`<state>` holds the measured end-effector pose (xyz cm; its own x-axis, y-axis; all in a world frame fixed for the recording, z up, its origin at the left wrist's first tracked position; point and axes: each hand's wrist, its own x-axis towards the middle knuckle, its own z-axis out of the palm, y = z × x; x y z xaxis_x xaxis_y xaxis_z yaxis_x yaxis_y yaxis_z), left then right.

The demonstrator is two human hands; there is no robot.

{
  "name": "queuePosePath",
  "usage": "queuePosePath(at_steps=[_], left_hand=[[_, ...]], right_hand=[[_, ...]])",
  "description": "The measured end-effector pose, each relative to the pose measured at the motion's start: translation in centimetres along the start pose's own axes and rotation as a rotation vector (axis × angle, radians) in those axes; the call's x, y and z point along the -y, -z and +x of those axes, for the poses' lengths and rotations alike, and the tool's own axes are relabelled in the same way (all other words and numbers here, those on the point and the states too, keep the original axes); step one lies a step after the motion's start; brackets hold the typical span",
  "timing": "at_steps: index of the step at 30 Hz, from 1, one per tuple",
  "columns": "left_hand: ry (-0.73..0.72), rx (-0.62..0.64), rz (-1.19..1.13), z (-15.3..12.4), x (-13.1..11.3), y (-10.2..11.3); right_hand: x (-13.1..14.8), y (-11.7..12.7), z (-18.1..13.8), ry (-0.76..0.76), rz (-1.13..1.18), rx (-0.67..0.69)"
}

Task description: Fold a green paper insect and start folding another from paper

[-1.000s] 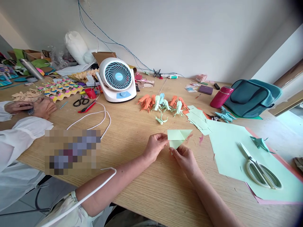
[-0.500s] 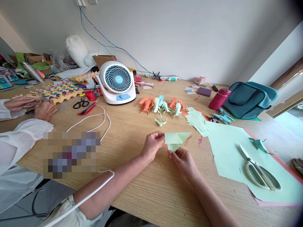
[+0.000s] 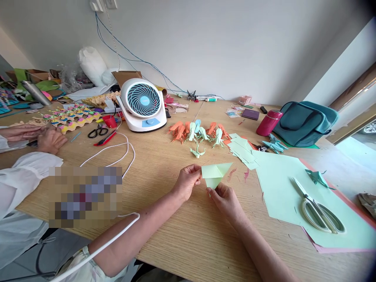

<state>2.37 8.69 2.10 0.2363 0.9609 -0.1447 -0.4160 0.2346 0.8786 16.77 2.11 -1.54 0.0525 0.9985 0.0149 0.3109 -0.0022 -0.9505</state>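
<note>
Between my two hands is a sheet of light green origami paper (image 3: 216, 172), partly folded, with one pointed corner to the right and another pointing down. My left hand (image 3: 188, 180) pinches its left edge between thumb and fingers. From below, my right hand (image 3: 225, 200) is closed on the lower corner. Just beyond the paper lies a small green folded paper figure (image 3: 197, 152). Behind it stand several orange folded figures (image 3: 179, 131) and pale green ones. A stack of small green paper pieces (image 3: 242, 150) lies to the right.
Scissors (image 3: 319, 211) rest on large green sheets (image 3: 282, 188) at right. A pink bottle (image 3: 268, 123) and teal bag (image 3: 305, 121) stand behind. A white fan (image 3: 143, 103) is at centre left. A white cable (image 3: 133, 156) crosses the table. Another person's hands (image 3: 49, 139) work at far left.
The paper's right point has tilted up slightly, with both hands keeping their grip. The whole view has shifted a little; the other things on the table stay in place.
</note>
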Motion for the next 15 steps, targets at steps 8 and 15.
queuePosePath(at_steps=[8,15], left_hand=[[0.006,0.017,0.008,-0.5,0.1,-0.3],[0.025,0.062,0.038,-1.2,0.5,-0.6]], right_hand=[[1.8,0.2,-0.2,-0.045,0.180,-0.028],[1.6,0.2,-0.1,-0.144,0.328,-0.099]])
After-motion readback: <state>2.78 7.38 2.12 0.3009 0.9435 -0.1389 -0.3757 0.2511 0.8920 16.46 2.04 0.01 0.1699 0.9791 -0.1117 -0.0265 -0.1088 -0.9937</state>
